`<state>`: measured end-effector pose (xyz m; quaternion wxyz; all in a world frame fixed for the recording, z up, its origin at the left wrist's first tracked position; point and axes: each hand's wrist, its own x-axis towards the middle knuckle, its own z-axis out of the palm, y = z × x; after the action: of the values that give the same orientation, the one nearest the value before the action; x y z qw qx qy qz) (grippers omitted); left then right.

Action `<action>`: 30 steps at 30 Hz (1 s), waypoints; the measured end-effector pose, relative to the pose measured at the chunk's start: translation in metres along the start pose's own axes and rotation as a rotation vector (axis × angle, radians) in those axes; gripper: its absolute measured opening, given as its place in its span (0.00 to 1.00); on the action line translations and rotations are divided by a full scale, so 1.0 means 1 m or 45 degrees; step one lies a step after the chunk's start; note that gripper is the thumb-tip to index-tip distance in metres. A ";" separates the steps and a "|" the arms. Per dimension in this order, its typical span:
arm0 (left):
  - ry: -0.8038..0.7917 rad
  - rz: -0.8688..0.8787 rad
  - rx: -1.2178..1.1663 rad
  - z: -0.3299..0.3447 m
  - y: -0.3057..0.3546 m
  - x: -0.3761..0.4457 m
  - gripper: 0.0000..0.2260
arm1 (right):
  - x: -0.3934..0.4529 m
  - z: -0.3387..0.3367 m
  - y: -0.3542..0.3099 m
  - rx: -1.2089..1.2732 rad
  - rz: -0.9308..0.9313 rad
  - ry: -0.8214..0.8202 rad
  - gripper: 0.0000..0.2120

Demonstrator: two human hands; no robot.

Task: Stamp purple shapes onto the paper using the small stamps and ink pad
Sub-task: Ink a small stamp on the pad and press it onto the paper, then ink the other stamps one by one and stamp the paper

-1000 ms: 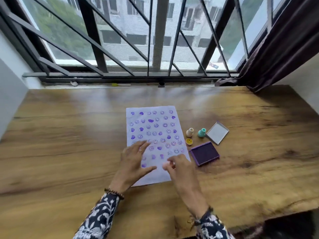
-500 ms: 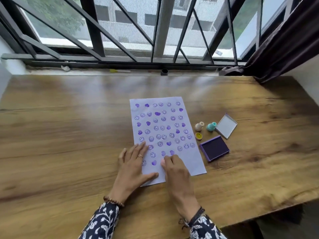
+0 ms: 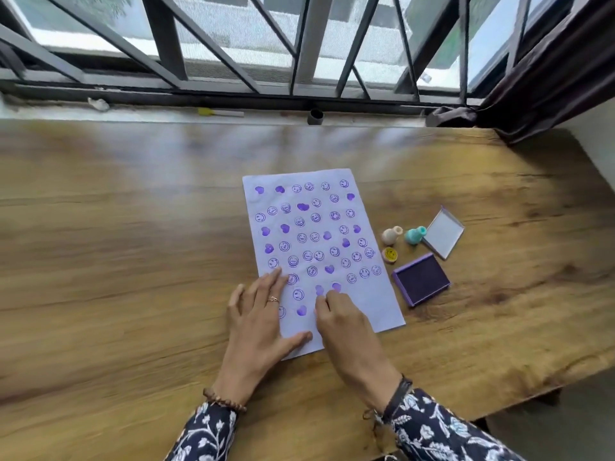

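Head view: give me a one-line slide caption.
Left hand flat on the stamped paper, right hand pressing down beside it; ink pad open.

We see a wooden surface (image 3: 133,227) with strong brown grain, glossy, reflecting daylight along its far edge. Behind it we note a wide window (image 3: 233,34) with dark metal bars (image 3: 309,44), some upright, some diagonal. Outside we make out a pale building and some green foliage, blurred. A grimy sill (image 3: 166,109) runs below the bars; on it we spot a yellow-tipped stick (image 3: 219,112), a small dark cylinder (image 3: 314,116) and a pale scrap (image 3: 98,103). A dark curtain (image 3: 549,68) hangs bunched at right, beside a white wall (image 3: 599,138). Light is soft, natural daylight.
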<state>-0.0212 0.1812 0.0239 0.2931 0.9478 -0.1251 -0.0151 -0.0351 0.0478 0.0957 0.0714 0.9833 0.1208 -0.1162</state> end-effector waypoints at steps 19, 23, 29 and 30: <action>-0.124 -0.057 -0.012 -0.006 0.005 0.002 0.40 | -0.010 0.009 0.083 2.445 0.815 0.140 0.06; 0.053 -0.096 -0.071 -0.004 0.018 0.007 0.30 | -0.017 0.007 0.111 2.716 0.827 0.117 0.07; 0.115 0.099 -0.115 0.017 0.082 0.052 0.12 | -0.023 0.011 0.151 2.798 0.852 0.211 0.09; 0.083 0.131 -0.092 0.024 0.094 0.062 0.11 | -0.022 0.012 0.158 2.803 0.862 0.227 0.08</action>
<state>0.0154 0.0778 0.0590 0.3312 0.9289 -0.1635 0.0263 -0.0187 -0.1108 0.1073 -0.8058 0.4998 -0.3112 -0.0635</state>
